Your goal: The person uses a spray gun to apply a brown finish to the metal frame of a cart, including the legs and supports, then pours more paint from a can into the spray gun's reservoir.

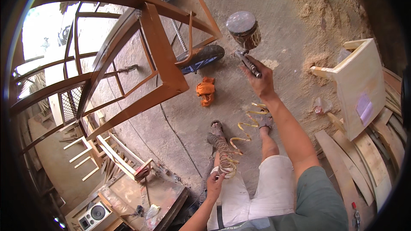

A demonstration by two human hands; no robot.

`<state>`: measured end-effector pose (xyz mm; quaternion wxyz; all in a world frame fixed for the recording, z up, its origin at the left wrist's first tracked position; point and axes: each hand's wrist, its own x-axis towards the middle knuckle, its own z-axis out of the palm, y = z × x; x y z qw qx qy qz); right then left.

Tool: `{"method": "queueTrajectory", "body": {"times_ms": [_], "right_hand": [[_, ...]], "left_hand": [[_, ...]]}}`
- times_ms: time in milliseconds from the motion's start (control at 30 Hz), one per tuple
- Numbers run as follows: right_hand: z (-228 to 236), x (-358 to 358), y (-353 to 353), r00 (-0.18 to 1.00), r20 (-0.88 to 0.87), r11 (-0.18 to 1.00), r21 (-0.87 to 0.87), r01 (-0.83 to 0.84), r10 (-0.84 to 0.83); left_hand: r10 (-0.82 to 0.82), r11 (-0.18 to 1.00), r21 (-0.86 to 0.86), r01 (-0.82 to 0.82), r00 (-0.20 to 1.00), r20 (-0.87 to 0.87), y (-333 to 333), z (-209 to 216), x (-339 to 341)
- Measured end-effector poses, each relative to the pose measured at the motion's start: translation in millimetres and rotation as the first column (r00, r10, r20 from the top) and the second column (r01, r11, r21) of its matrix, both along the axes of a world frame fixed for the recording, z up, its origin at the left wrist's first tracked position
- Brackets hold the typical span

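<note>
My right hand point(262, 82) is closed round the handle of a paint spray gun point(251, 65), held out ahead of me. A round, paint-streaked cup point(243, 26) with a pale top is attached to the gun. Down by my lap, my left hand point(212, 184) grips the coiled air hose point(224, 156), its loops bunched together near the fingers. Yellowish turns of the hose stretch loosely toward my right foot. Left of the gun stands a large orange-brown frame point(156, 51) with bars. Its near corner is apart from both hands.
A wheel point(204, 59) sits beneath the frame, near a crumpled orange cloth point(206, 92) on the floor. Sawdust point(319, 21), a pale wooden piece point(359, 85) and planks point(342, 158) lie to the right. A worktable point(132, 192) and a speaker point(97, 212) stand at lower left.
</note>
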<state>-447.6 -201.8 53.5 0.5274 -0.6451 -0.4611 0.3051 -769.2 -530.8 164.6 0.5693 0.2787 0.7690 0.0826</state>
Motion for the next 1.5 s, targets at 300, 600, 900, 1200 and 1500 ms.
{"method": "queueTrajectory", "body": {"times_ms": [300,600,900,1200,1500], "right_hand": [[-152,-53,8,0.994,0.023,0.983,-0.149,0.106,-0.104],[-178,-123,20,0.965,0.054,0.956,-0.133,0.260,-0.255],[-130,-155,46,0.952,-0.008,0.919,-0.262,0.294,-0.306],[-117,-190,50,0.879,0.123,0.843,-0.248,0.477,-0.461],[-72,-273,36,0.746,-0.241,0.770,-0.009,0.638,-0.621]], "left_hand": [[-0.100,0.992,-0.087,0.096,0.994,-0.039,-3,-69,-87],[-0.040,0.997,-0.053,0.048,0.988,0.146,-26,-126,-179],[0.040,0.998,-0.048,-0.029,0.966,0.256,-21,-120,-225],[0.095,0.993,0.036,-0.110,0.952,0.292,-10,-115,-265],[0.097,0.991,0.069,-0.118,0.963,0.252,13,-126,-300]]}}
